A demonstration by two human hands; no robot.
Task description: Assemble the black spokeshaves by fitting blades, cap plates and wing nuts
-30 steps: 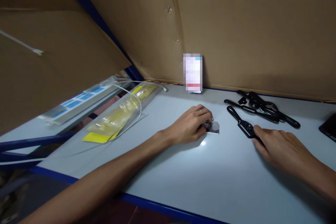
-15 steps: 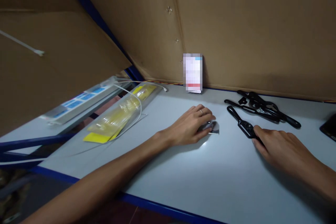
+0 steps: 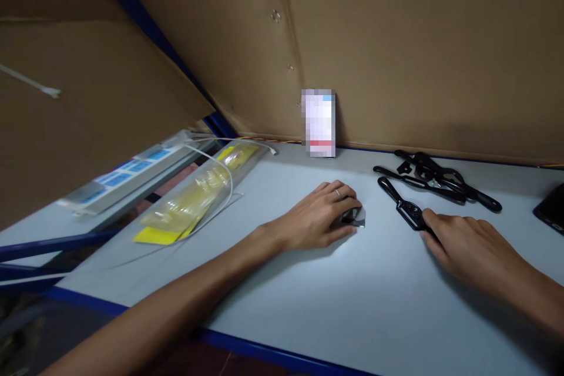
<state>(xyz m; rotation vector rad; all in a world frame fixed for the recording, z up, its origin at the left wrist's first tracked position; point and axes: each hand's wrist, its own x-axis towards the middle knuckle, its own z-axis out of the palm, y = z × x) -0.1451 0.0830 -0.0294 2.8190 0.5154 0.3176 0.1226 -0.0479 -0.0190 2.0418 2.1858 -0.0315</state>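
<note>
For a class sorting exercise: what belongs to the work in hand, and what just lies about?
Work in hand:
shiny piece at left hand
black tool in right hand
black parts, probably

Apparently lying about:
yellow packet
white cable
propped phone
labelled strip

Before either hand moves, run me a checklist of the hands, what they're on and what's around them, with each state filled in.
1. Right hand on the tool: ok, closed around one handle end.
2. Left hand at the flat piece: ok, thumb and fingers are around it.
3. Flat piece firmly gripped: cannot tell, the hand hides much of it.
4. Flat piece fully in view: not ok, only part shows past the fingers.
5. Cable clear of both hands: ok, it lies well to their left.
6. Cable off the bag: not ok, it runs across it.
</note>
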